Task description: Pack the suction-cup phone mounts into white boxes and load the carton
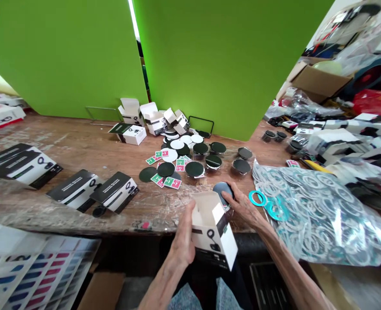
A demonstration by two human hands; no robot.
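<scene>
Head view: open white-and-black cardboard box (pixel 213 230)

We are facing a bright green left panel (pixel 61 56) and right panel (pixel 222 64), which are standing upright behind the bench, with a narrow strip of pale light (pixel 134 21) showing through the gap at top centre. Across the middle of the frame, we are seeing the worn wooden bench (pixel 64 144), its top streaked with pale stains. At upper right, we are picking out an open cardboard box (pixel 319 82) beside a red plastic bag (pixel 376 102).
</scene>
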